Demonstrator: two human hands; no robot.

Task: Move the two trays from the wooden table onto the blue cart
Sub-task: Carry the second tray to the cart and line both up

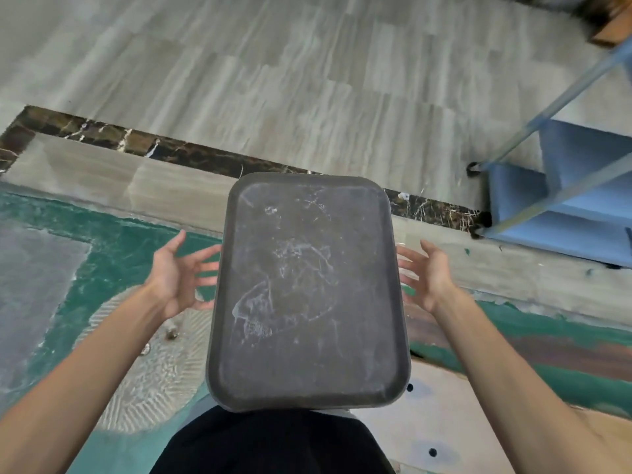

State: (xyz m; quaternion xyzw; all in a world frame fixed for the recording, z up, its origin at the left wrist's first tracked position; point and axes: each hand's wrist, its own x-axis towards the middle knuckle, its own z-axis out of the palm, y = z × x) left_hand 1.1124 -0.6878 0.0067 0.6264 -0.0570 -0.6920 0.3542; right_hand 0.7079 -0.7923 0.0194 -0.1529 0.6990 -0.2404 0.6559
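Note:
A dark grey rectangular tray (307,289), scratched with white marks, hangs level in mid-air in front of my body, its long side pointing away from me. My left hand (178,271) is at its left edge and my right hand (431,271) at its right edge. Both palms face inward, and the fingers reach under the rim and carry the tray from below. The fingertips are hidden beneath it. The blue cart (581,186) stands at the right, its shelves and pale metal frame partly cut off by the frame edge. No second tray is visible.
A pale wooden surface (448,422) with small dark holes lies at the lower right, beside my right forearm. Below are grey tiles (273,80), a dark marble strip (191,155) and a green patterned floor area (113,254). A brown wooden piece (612,25) sits at the top right.

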